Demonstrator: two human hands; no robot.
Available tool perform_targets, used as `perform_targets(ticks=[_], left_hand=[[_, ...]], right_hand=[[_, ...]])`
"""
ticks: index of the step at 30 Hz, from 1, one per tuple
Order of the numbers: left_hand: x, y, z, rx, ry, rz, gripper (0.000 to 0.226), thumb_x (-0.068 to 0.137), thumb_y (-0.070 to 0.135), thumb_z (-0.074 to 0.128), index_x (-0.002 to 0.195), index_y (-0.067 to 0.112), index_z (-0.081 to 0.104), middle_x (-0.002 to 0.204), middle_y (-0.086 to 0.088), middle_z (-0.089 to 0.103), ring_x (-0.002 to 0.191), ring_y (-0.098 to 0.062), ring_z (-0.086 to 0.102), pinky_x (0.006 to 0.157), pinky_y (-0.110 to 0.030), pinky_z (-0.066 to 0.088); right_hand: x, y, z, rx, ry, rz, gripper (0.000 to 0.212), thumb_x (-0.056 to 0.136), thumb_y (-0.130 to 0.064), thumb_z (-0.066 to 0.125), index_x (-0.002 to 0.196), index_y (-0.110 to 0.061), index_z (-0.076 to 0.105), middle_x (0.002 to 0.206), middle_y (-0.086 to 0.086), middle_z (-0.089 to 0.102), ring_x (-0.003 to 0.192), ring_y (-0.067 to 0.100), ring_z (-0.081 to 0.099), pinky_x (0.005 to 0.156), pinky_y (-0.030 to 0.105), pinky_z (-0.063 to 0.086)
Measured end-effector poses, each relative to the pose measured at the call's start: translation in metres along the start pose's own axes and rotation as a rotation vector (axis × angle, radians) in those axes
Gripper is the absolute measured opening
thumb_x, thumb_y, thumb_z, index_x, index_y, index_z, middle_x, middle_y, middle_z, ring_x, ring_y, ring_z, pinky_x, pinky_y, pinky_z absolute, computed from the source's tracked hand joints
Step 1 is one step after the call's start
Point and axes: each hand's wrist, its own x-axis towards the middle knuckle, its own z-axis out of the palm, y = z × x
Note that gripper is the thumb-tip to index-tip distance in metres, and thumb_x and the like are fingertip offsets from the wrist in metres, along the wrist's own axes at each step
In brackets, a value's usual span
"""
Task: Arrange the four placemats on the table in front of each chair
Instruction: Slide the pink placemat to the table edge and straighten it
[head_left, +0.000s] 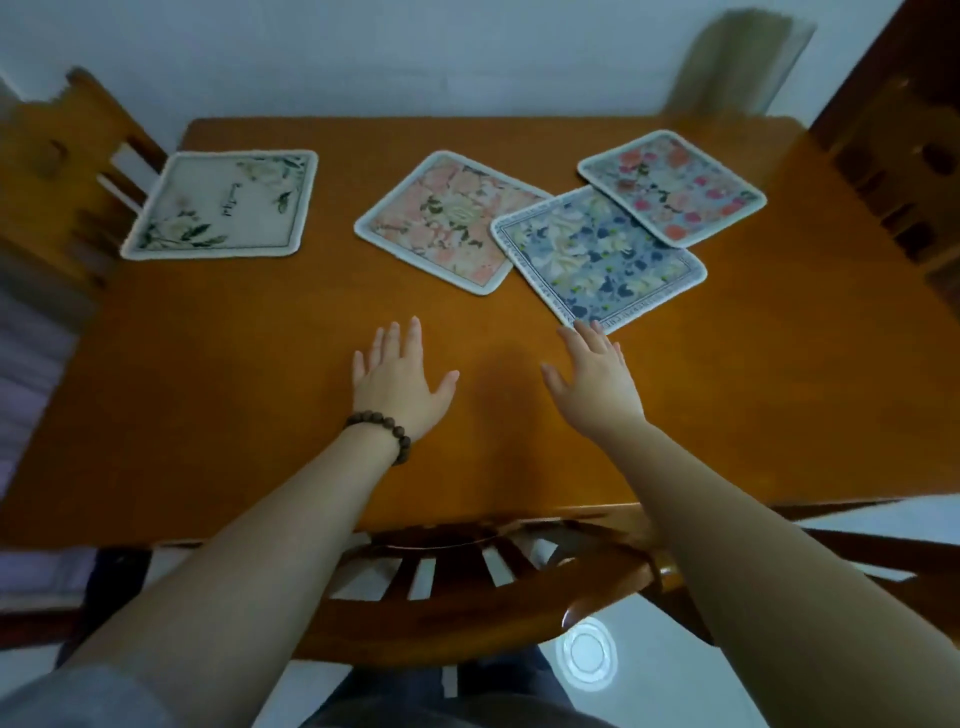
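Four square floral placemats lie on the wooden table (208, 395). A white one (223, 205) sits at the far left by the left chair. A pink one (447, 221) lies in the middle. A blue one (597, 257) overlaps the pink one's right corner. A grey mat with red flowers (672, 187) rests on the blue one's far corner. My left hand (397, 379) is flat above the bare table, fingers apart, holding nothing. My right hand (597, 376) is open too, its fingertips at the near corner of the blue mat.
Wooden chairs stand at the left (57, 171), at the right (904, 156) and right below me at the near edge (467, 582). A pale chair back (737, 62) shows beyond the far edge. The floor is white tile.
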Motion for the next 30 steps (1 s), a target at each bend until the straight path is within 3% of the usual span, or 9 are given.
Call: perform_targets(ticks=[13,21,30], left_hand=[[0.033,0.000,-0.006,0.069,0.055,-0.040,0.083,0.088,0.064,0.037,0.151,0.021,0.004,0.159,-0.007,0.012,0.146,-0.023,0.005,0.116,-0.050,0.009],[0.091,-0.025,0.001,0.042,-0.034,0.076,0.083,0.090,0.061,0.039,0.152,0.020,0.003,0.160,-0.005,0.008,0.146,-0.020,0.001,0.117,-0.047,0.006],[0.207,-0.057,0.040,0.044,-0.116,0.160,0.092,0.086,0.068,0.040,0.151,0.020,-0.003,0.160,-0.005,-0.009,0.145,-0.018,-0.011,0.118,-0.043,-0.002]], right_hand=[[0.061,-0.009,0.019,0.024,-0.131,-0.156,0.057,0.098,-0.041,0.043,0.148,-0.018,0.029,0.157,0.007,0.021,0.147,0.021,0.007,0.119,0.043,0.008],[0.115,-0.032,0.053,-0.015,-0.177,-0.134,0.060,0.096,-0.043,0.044,0.149,-0.018,0.027,0.159,0.008,0.017,0.147,0.022,0.004,0.119,0.044,0.007],[0.214,-0.035,0.113,-0.109,-0.132,-0.109,0.088,0.087,-0.066,0.043,0.153,-0.020,0.008,0.160,0.006,-0.003,0.146,0.022,-0.012,0.119,0.042,-0.002]])
